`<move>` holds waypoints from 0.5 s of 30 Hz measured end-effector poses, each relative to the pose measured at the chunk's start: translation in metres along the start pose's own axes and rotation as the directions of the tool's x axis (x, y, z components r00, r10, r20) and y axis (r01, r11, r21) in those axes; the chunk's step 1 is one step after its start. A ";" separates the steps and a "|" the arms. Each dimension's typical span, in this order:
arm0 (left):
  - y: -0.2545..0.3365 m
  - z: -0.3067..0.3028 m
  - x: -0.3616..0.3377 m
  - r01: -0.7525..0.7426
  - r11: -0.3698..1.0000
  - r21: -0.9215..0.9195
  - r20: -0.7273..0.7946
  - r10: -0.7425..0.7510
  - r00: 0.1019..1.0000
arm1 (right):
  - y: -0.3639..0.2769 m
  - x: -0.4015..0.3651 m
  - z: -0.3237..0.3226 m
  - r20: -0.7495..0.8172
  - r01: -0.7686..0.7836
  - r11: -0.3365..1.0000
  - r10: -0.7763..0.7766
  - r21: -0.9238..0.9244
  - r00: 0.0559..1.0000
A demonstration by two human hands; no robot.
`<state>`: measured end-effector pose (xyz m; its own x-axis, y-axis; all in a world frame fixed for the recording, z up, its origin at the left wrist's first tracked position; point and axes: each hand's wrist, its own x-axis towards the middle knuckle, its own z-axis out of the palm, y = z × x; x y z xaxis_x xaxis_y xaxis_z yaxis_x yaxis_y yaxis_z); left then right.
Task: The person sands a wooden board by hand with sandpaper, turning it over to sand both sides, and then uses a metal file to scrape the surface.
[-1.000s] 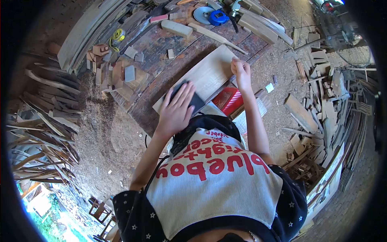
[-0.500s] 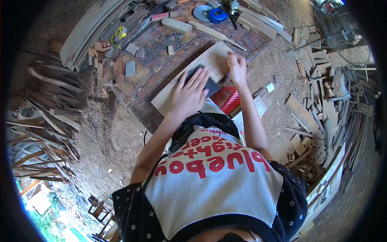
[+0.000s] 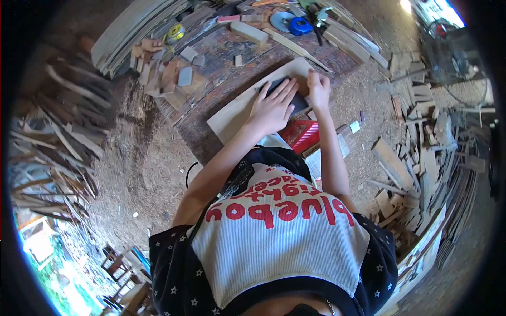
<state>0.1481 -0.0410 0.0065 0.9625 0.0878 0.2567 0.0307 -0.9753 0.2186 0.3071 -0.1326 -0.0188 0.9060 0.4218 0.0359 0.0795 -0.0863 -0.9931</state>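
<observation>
A pale wooden board [image 3: 232,117] lies aslant along the near edge of the workbench. On its upper face, toward the right end, is a dark sheet that looks like sandpaper [image 3: 299,103]. My left hand [image 3: 271,108] presses flat on this sheet, fingers stretched out and partly covering it. At the board's right end my right hand [image 3: 319,90] is closed, its fingers curled round the edge; the fingertips are partly hidden.
Across the workbench [image 3: 221,68] lie a wood block [image 3: 249,33], a long thin strip [image 3: 295,48], a blue tape measure [image 3: 300,26], a grey disc [image 3: 282,21] and a yellow tape roll [image 3: 175,32]. A red box [image 3: 300,134] sits below the board. Wood offcuts [image 3: 421,142] and shavings cover the floor.
My left hand and the dark sheet have slid rightward along the board, closer to my right hand. My right hand stays at the board's end. The whole view has shifted slightly.
</observation>
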 end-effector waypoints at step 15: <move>0.007 0.010 -0.009 0.225 0.974 0.022 -0.041 -0.224 0.974 | -0.006 -0.006 0.010 -0.026 0.040 0.976 -0.035 0.216 0.999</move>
<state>0.1419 -0.0503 -0.0037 0.9193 0.3125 0.2390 0.2526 -0.9346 0.2505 0.2970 -0.1258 -0.0139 0.9131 0.4009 0.0737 0.0239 0.1279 -0.9915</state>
